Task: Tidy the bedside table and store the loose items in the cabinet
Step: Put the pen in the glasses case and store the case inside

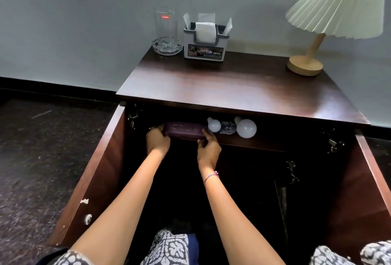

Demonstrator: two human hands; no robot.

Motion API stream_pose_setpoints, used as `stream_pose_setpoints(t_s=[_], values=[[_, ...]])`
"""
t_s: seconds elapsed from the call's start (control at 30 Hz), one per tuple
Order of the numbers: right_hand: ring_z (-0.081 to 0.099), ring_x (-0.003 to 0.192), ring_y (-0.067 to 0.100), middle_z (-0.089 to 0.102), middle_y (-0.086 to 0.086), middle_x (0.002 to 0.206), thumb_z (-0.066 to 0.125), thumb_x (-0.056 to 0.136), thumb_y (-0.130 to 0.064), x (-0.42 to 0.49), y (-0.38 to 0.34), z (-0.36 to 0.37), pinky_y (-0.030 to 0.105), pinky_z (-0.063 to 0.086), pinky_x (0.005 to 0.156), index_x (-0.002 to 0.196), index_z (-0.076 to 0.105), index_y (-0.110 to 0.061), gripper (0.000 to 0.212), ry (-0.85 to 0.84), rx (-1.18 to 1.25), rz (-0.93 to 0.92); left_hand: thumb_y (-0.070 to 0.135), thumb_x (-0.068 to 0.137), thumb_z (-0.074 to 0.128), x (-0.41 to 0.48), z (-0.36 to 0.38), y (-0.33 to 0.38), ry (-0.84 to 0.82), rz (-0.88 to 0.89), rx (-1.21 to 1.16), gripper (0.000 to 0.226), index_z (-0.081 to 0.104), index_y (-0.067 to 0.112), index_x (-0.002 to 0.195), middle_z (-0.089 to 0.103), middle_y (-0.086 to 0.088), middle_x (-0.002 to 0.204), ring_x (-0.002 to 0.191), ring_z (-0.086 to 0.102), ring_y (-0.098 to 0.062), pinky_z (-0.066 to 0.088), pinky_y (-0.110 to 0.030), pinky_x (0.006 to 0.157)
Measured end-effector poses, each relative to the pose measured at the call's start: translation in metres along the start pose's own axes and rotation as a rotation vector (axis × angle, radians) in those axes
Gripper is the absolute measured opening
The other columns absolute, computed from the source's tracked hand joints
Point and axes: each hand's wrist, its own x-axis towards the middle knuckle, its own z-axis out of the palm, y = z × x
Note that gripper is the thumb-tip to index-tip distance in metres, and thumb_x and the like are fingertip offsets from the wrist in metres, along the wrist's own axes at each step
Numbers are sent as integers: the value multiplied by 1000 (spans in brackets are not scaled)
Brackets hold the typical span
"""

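**Me:** Both hands closed on the dark purple rectangular box [183,131]. My left hand [157,139] wraps its left end, my right hand [208,147] its right end, fingers over the front edge.

**Q:** Where's the box?

**Me:** On the upper shelf [249,141] inside the dark wooden bedside cabinet [232,87], left part of the shelf, lying flat, long side facing me. There's pale lettering on its front, too blurred to read.

**Q:** Anything beside it?

**Me:** Small white round bulb [214,125] just right of the box, near my right fingers. Then a crumpled clear wrapper [226,128], then a bigger white round bulb [246,127]. All on the same shelf.

**Q:** Doors?

**Me:** Both open. Left brown door [93,178] swung out with a round knob [88,219]; right brown door [368,184] swung out too.

**Q:** Tabletop?

**Me:** At the back left is a tall clear glass tumbler [166,24] with a red label, standing in a clear glass ashtray [167,47]. Just beside it is a grey tissue holder [204,43] with white tissues. At the back right is a wooden-base lamp [306,61] with a pleated white shade.
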Motion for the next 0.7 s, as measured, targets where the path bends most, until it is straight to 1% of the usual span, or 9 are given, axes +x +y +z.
stream_pose_setpoints(t_s=[0.13,0.17,0.27,0.33,0.43,0.5,0.57,0.63,0.7], values=[[43,131,18,40,10,146,52,88,7,-6,-1,3,-11,13,89,130,53,-7,45,-16,-30,-52,-5,85,46,2,-2,0,-51,97,152,45,53,3,128,55,-19,129,122,50,-34,39,-31,101],[42,132,19,40,10,145,52,88,6,-8,-1,3,-8,15,92,130,53,-8,45,-14,-36,-69,-2,86,46,2,-2,0,-47,120,202,48,47,5,134,50,-18,135,126,46,-33,37,-32,104],[40,133,19,35,8,146,53,89,1,-16,2,0,9,24,103,132,51,-11,44,-23,-85,-125,8,88,45,-6,-1,-3,20,211,355,59,30,12,145,35,-10,148,135,35,-26,36,-35,106],[41,131,19,32,8,144,53,89,1,-24,6,-2,12,26,104,133,47,-10,46,6,-119,-182,10,88,44,-15,2,-5,33,305,457,63,23,13,147,28,-7,153,140,27,-22,33,-34,109],[37,131,26,34,15,141,53,87,3,-38,15,-1,26,34,108,133,46,-5,47,64,-273,-348,11,85,44,-29,9,-12,-5,461,601,70,14,10,149,17,-5,157,146,12,-17,16,-31,118],[33,136,34,33,20,146,53,83,7,-45,23,2,36,36,110,136,42,-3,55,19,-443,-472,12,85,42,-37,13,-18,-22,512,680,71,10,10,149,13,-4,158,147,8,-15,10,-31,118],[16,144,34,19,21,154,44,81,9,-48,28,6,42,21,117,145,27,-2,67,-81,-587,-574,9,86,35,-41,16,-24,-28,534,717,68,8,11,149,11,-4,158,147,8,-15,8,-32,119],[-3,145,31,1,18,157,27,83,2,-46,30,8,42,4,119,147,9,-1,67,-154,-696,-639,7,87,29,-42,16,-27,-35,539,736,66,8,10,149,10,-5,159,147,8,-16,6,-32,119],[-12,144,29,-9,18,156,16,85,-5,-41,31,10,40,-5,118,147,-1,-1,64,-203,-777,-643,8,88,27,-41,16,-28,-43,543,757,65,5,10,149,8,-6,159,147,7,-15,5,-31,119]])
